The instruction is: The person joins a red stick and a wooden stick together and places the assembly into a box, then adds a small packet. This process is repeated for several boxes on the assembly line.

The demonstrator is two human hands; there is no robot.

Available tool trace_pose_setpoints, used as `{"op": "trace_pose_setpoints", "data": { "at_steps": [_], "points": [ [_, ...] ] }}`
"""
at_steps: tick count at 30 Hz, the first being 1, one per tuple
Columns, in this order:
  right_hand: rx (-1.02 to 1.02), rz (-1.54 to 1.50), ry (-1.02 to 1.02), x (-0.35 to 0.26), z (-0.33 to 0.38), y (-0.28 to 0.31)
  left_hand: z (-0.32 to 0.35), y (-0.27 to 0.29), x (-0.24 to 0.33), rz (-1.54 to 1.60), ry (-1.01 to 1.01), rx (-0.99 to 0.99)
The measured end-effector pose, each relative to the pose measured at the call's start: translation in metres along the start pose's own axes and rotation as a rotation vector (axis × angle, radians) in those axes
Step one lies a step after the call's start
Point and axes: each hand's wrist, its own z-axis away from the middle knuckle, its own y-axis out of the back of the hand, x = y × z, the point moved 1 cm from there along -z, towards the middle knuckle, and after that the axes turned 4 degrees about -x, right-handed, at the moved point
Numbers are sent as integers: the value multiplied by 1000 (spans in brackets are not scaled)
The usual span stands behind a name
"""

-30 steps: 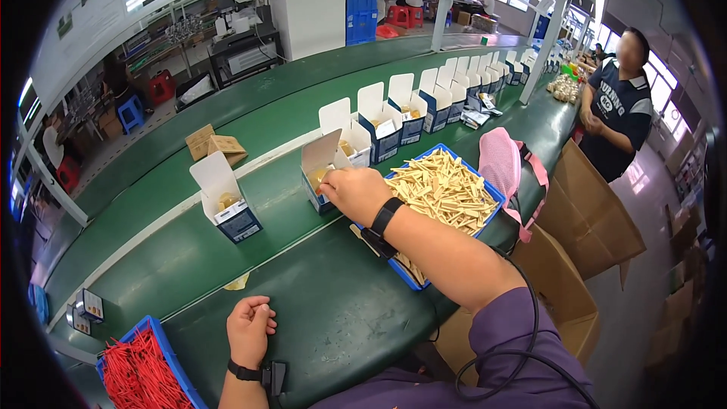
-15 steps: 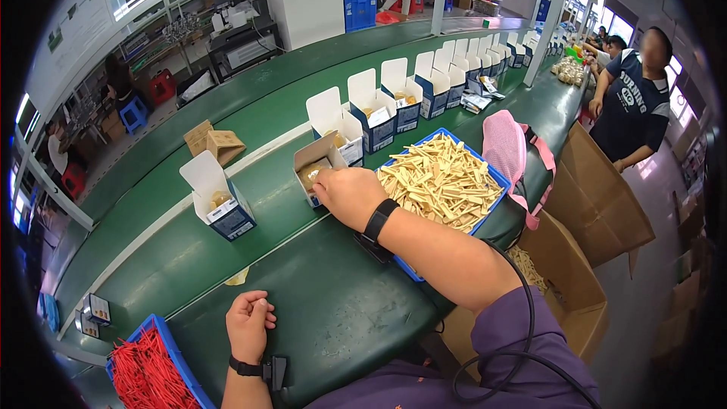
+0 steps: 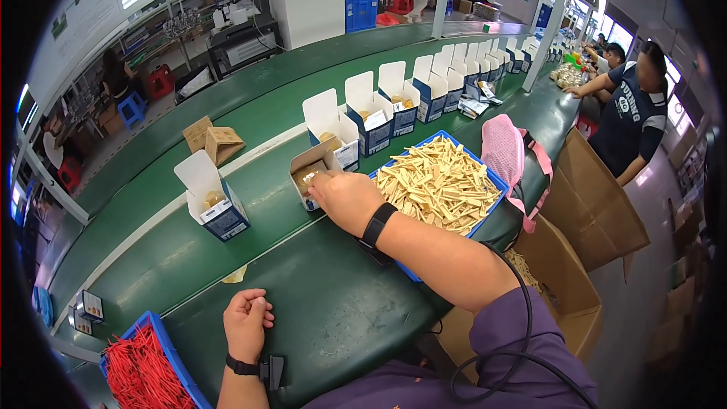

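Note:
My right hand (image 3: 350, 198) reaches across to an open blue-and-white box (image 3: 309, 201) whose tan inner flap stands up. Its closed fingers are at the box's opening, beside a clear bag of golden-brown contents (image 3: 307, 176); what they pinch, if anything, is hidden. Resting low over the dark green work surface, my left hand (image 3: 246, 320) has its fingers curled with nothing seen in them. A similar open box (image 3: 225, 221) stands to the left on the belt. Under my right forearm lies a blue tray (image 3: 496, 198) heaped with small flat wooden sticks (image 3: 432, 182).
A row of open boxes (image 3: 375, 136) runs away along the green belt (image 3: 151, 250). Folded cardboard (image 3: 225, 144) lies behind. At lower left is a blue tray (image 3: 178, 360) of red sticks (image 3: 144, 371). A pink bag (image 3: 503, 148), large carton (image 3: 568, 288) and co-worker (image 3: 632, 106) are at right.
My right hand has shifted slightly at the box opening, while my left hand stays curled in place. The co-worker at right now stretches an arm toward the belt. The whole view has shifted a little.

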Motion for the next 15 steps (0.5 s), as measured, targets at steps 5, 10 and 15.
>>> {"op": "trace_pose_setpoints", "data": {
  "at_steps": [5,10,15],
  "points": [
    [-51,31,6,5,0,1,-1,-7,1,16,0,-9],
    [-179,127,2,-1,-19,-6,-3,-11,-1,-16,-16,-1],
    [-362,217,-151,-6,-42,-15,-5,-15,-2,-5,-25,-6]
  ]
}}
